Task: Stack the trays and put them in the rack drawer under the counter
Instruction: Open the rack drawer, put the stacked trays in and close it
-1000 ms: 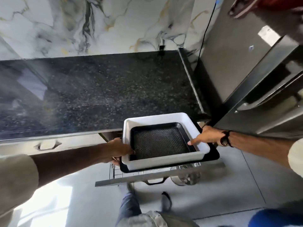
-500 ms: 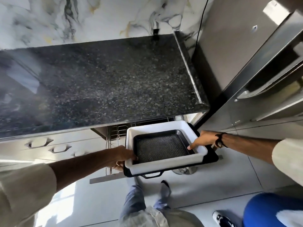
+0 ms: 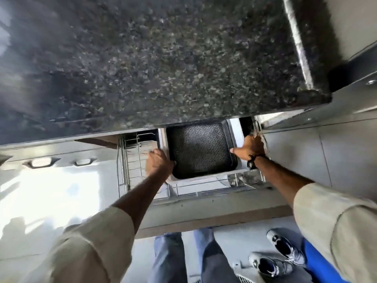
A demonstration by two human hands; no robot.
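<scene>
The stack of trays sits low inside the pulled-out wire rack drawer under the dark granite counter. A black tray with a textured mesh floor lies nested in a white tray. The counter edge hides the far part of the stack. My left hand grips the stack's left edge. My right hand, with a black watch on the wrist, holds its right edge.
The drawer's front panel juts toward my legs. Closed drawers with handles are to the left. A steel appliance stands to the right. Another person's sneakers and blue clothing are on the floor at lower right.
The stacked trays have gone down from above the drawer into the wire rack, partly under the counter edge. Both hands went down with them. My head has leaned forward over the counter.
</scene>
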